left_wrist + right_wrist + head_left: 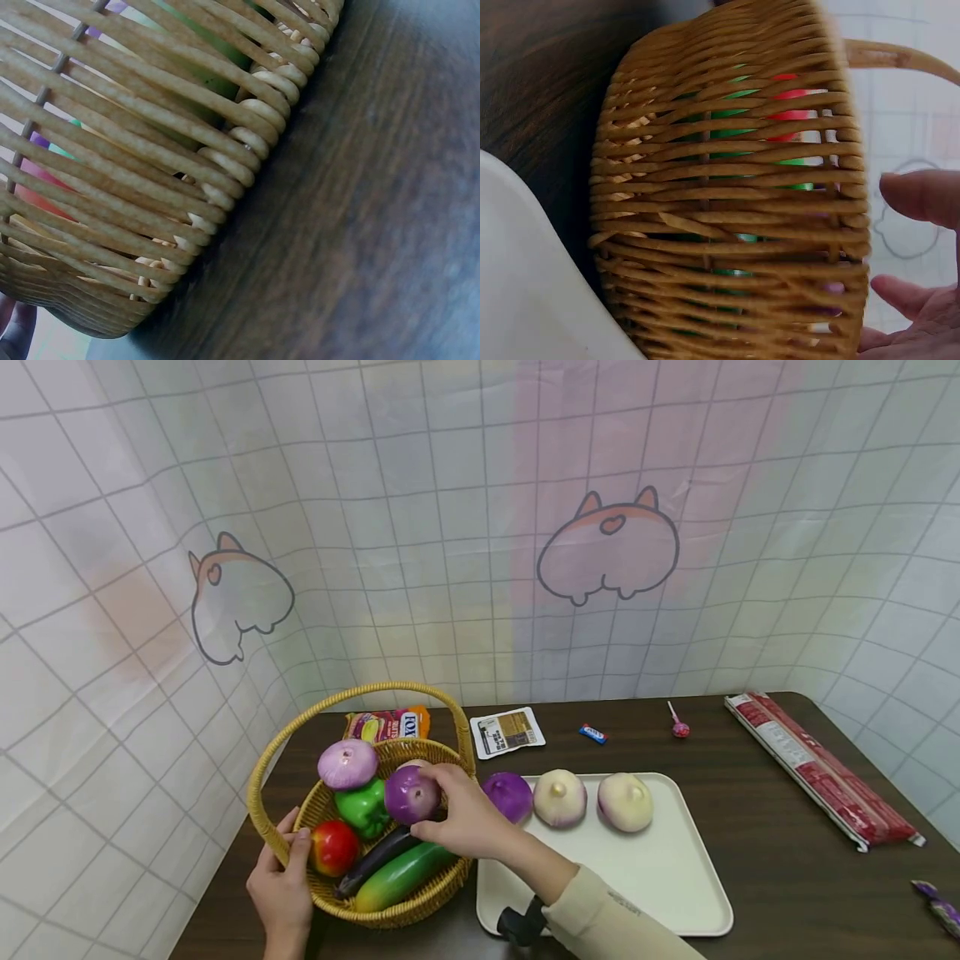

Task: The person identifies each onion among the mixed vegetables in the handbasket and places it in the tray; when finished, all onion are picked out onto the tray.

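A wicker basket with a tall handle stands at the table's left. My left hand holds its left rim by the handle's base, thumb on the near side. Over the basket reaches my right hand, thumb and fingers spread beside a purple onion. In the right wrist view a gap shows between thumb and fingers, just past the rim. Also in the basket are a lilac onion, a green bell pepper, a red apple-like fruit, an eggplant and a green cucumber-like vegetable.
Right of the basket, a white tray bears a purple onion and two pale ones. Behind lie a FOX'S candy bag, a white packet, a small blue candy and a lollipop. A long red package lies far right.
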`<act>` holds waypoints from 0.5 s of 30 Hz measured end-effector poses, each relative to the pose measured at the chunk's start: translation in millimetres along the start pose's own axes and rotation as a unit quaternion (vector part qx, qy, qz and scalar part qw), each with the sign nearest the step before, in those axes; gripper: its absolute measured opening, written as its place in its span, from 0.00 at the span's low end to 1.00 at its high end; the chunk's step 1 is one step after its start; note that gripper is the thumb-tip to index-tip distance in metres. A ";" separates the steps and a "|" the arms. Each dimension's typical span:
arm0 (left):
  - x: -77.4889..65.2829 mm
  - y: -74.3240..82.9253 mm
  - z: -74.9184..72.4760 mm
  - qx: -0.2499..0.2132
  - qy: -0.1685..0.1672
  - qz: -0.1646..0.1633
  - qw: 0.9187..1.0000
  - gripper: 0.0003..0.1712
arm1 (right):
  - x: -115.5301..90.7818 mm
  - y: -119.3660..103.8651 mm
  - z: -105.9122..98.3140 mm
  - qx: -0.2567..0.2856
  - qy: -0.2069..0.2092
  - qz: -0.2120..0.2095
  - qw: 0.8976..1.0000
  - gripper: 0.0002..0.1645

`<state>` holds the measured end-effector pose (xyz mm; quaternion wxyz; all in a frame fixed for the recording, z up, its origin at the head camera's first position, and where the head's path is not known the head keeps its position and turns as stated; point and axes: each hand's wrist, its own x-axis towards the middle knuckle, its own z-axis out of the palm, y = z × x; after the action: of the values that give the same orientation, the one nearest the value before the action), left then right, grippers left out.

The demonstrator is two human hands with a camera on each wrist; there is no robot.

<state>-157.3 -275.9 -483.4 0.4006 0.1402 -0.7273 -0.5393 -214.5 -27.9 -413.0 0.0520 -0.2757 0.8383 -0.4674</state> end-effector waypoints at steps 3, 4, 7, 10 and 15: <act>-0.4 1.3 -0.3 -0.008 0.001 0.001 1.000 0.11 | 3.2 -0.1 4.9 -0.023 -0.028 -0.009 0.999 0.41; -0.4 1.0 -0.2 -0.010 0.001 0.000 1.000 0.11 | 4.3 -0.5 6.5 -0.027 -0.031 -0.011 0.999 0.40; -0.5 0.7 0.1 -0.013 0.002 0.002 1.000 0.11 | 8.4 -0.1 11.4 -0.031 -0.031 -0.019 0.999 0.39; -0.4 0.6 0.1 -0.012 0.004 0.003 1.000 0.10 | 13.1 1.5 16.2 -0.031 -0.022 -0.036 0.999 0.38; 0.3 2.0 -0.6 -0.013 0.006 0.004 1.000 0.09 | 21.1 5.0 24.4 -0.025 -0.012 -0.064 0.998 0.38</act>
<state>-156.6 -275.6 -481.5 0.4087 0.1351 -0.7183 -0.5465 -226.0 -55.0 -427.1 0.0245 -0.3358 0.8297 -0.4452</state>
